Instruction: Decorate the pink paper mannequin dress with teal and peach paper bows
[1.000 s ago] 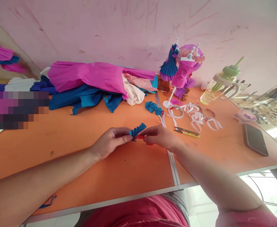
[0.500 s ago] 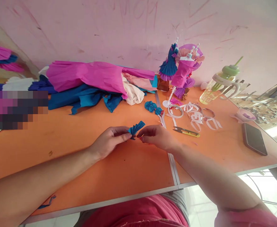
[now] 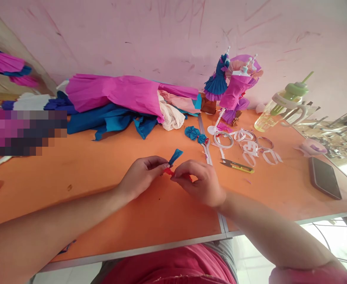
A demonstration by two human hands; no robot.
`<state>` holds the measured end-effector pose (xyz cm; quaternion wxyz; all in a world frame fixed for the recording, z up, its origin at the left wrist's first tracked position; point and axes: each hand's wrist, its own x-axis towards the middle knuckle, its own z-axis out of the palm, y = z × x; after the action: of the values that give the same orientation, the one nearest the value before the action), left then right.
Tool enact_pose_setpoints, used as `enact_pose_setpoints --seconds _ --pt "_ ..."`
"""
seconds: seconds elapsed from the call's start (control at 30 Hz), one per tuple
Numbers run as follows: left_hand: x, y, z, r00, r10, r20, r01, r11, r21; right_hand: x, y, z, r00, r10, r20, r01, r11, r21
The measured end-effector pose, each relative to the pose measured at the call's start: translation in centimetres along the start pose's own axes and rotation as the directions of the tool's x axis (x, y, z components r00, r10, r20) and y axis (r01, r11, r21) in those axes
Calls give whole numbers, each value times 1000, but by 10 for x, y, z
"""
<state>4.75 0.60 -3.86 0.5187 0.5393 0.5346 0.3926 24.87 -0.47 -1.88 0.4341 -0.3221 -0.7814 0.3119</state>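
Above the orange table, my left hand (image 3: 142,173) pinches a folded piece of blue crepe paper (image 3: 176,156), its pleats pressed together and one end sticking up past the fingertips. Close beside it, my right hand (image 3: 201,179) has thumb and forefinger closed on a thin red strip (image 3: 169,171). The strip runs between both hands at the base of the blue paper; whether it is wrapped around the paper is hidden by the fingers. Just beyond my hands lies a finished-looking blue paper bow (image 3: 196,135) with a red middle.
Yellow-handled thread snips (image 3: 237,165), tape rolls (image 3: 223,139) and white ribbon loops (image 3: 250,148) lie to the right, with a phone (image 3: 325,177) and a drinking bottle (image 3: 280,106) beyond. Pink and blue crepe paper (image 3: 114,94) lines the wall beside small dressed stands (image 3: 234,88).
The blue paper, fanned out before, is now squeezed narrow in my left hand. My right hand has turned, and more of the red strip shows between the hands. The view has shifted slightly.
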Motion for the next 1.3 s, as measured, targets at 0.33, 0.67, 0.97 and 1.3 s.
enact_pose_setpoints --seconds 0.33,0.67,0.97,1.3 --pt "-6 1 -1 996 69 51 -74 992 99 5 -2 11 956 284 -68 -282 959 35" --pt "-9 3 -2 994 99 52 -104 990 96 4 6 11 982 182 -55 -188 968 -166" --pt "-6 -2 -4 992 110 68 -113 993 43 -3 15 6 996 80 27 -64 927 -370" --pt "-1 -4 -3 996 81 46 -71 980 -183 2 2 8 965 255 -54 -260 958 -124"
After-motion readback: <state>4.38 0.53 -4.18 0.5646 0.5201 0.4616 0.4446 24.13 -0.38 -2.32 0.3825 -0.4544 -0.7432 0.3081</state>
